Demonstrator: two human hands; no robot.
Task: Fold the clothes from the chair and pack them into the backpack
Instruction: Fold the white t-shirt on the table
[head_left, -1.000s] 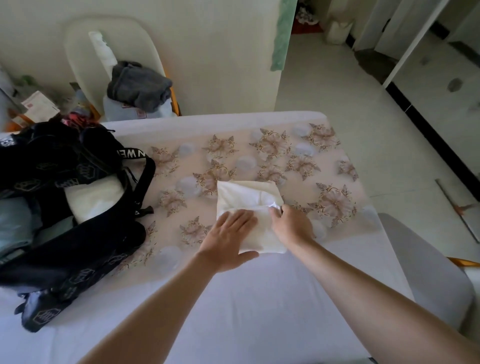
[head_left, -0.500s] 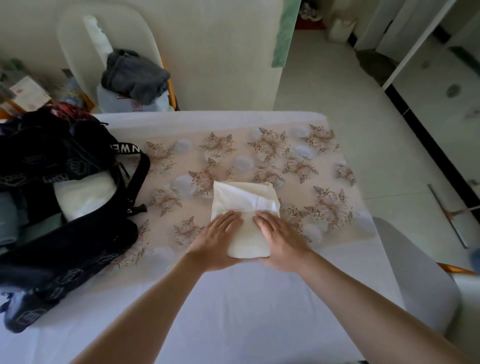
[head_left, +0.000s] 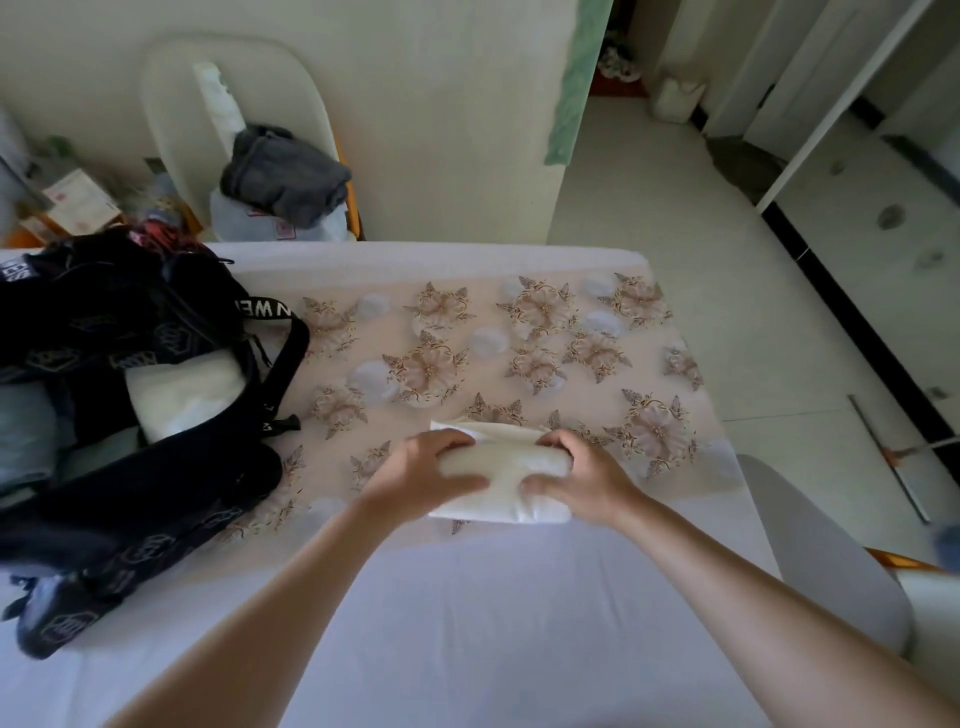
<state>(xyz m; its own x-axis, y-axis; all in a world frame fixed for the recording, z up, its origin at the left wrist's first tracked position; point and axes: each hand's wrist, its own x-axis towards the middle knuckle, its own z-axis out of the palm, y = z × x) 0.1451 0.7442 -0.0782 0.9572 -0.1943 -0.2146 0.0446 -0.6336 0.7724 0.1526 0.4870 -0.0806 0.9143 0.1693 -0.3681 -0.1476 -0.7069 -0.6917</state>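
In the head view, the folded white garment (head_left: 498, 467) lies on the floral cloth (head_left: 441, 364) to the right of the backpack (head_left: 171, 499), apart from it, and both hands are on it. The left hand (head_left: 421, 470) grasps the end nearer the backpack and the right hand (head_left: 576, 478) grasps the end farther from it. On each hand the fingers curl over the far edge and the thumb presses the near side, so the bundle is pinched up into a short roll. Its long axis runs left to right and points at the backpack's open mouth, and the left hand leads that way. The carry looks like a plain sideways sweep to the left, with the bundle going in end first or after a quarter turn. The backpack lies on its side with its mouth gaping upward. It already holds a white folded piece (head_left: 182, 395) against its right wall and something pale blue (head_left: 26, 431) deeper to the left, and the room left looks tight. Behind the backpack and a little to its right stands the chair (head_left: 171, 104), on which a grey garment (head_left: 285, 176) is heaped over a pale one (head_left: 234, 223), neither yet folded.
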